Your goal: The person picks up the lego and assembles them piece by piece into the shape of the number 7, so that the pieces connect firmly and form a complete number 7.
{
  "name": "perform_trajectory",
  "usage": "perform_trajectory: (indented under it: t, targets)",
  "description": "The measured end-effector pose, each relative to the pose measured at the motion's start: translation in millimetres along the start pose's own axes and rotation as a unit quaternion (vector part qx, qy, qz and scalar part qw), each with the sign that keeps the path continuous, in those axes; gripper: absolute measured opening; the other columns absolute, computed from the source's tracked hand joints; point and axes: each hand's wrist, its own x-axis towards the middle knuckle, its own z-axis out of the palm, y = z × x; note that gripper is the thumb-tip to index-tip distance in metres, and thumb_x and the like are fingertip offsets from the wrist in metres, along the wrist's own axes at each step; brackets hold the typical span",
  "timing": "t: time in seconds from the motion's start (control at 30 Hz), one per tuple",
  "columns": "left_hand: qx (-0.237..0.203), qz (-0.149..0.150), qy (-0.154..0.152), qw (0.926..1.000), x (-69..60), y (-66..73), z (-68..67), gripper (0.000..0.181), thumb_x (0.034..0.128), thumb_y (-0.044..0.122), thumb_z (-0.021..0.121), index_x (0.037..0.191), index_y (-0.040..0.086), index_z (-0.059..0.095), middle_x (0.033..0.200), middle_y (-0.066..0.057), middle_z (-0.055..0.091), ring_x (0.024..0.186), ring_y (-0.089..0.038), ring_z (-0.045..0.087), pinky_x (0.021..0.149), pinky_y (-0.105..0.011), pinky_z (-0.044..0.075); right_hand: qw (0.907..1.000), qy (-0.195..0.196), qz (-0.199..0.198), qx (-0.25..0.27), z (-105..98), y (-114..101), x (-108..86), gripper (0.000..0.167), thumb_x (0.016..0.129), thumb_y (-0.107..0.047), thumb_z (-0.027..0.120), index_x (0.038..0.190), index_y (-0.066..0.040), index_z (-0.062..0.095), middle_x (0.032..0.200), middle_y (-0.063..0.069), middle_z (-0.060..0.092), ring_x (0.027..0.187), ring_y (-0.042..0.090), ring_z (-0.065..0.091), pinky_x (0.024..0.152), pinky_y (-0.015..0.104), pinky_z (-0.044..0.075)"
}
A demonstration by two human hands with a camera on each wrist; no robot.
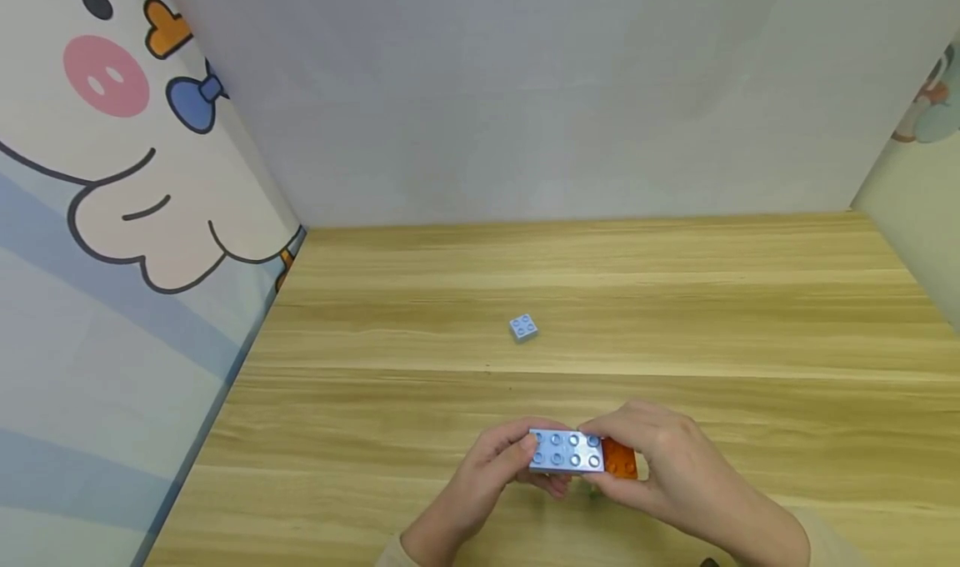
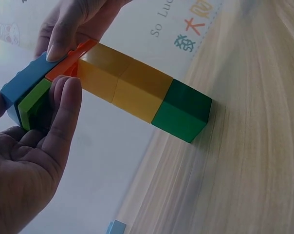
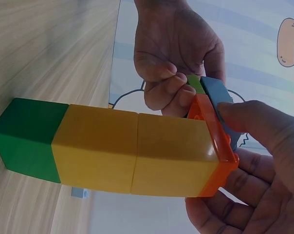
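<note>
A tower stands upright on the table: a dark green block (image 2: 183, 109) at the bottom, two yellow blocks (image 3: 137, 151) above it, then an orange plate (image 1: 621, 459). A long blue studded brick (image 1: 566, 450) lies over the orange plate and juts out to the left. Under its jutting end is a light green piece (image 2: 34, 102), beside the orange plate. My left hand (image 1: 487, 471) pinches that end, thumb on the blue brick and curled fingers beneath the light green piece. With thumb and fingers on opposite sides, my right hand (image 1: 675, 459) grips the blue brick near the orange plate.
A small light blue brick (image 1: 523, 328) with studs lies farther back on the wooden table (image 1: 360, 317). A plain pale wall (image 1: 555, 108) rises behind the table. Cartoon-printed panels stand at the left (image 1: 97, 342) and right (image 1: 922, 175).
</note>
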Motion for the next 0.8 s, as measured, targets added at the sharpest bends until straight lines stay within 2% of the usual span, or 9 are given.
perform_trajectory:
  t: [0.23, 0.8]
  targets:
    - [-0.012, 0.022, -0.02, 0.9995, 0.3, -3.6, -2.3, 0.041, 0.1056, 0.009, 0.026, 0.126, -0.02, 0.047, 0.101, -0.046, 0.052, 0.086, -0.012, 0.065, 0.072, -0.055, 0.055, 1.0, -0.002, 0.003, 0.001, 0.5, 0.3, -0.3, 0.041, 0.068, -0.01, 0.086, 0.104, -0.019, 0.07, 0.09, -0.013, 0.066, 0.075, 0.001, 0.053, 0.058, 0.014, 0.044]
    - [-0.013, 0.023, -0.025, 0.9993, -1.1, -7.4, -4.0, 0.041, 0.1058, 0.007, 0.024, 0.127, -0.021, 0.045, 0.102, -0.047, 0.052, 0.087, -0.011, 0.065, 0.074, -0.055, 0.055, 1.0, 0.001, 0.004, -0.002, 2.3, 0.7, -1.7, 0.041, 0.069, -0.012, 0.086, 0.106, -0.019, 0.07, 0.092, -0.011, 0.067, 0.077, 0.002, 0.056, 0.059, 0.017, 0.046]
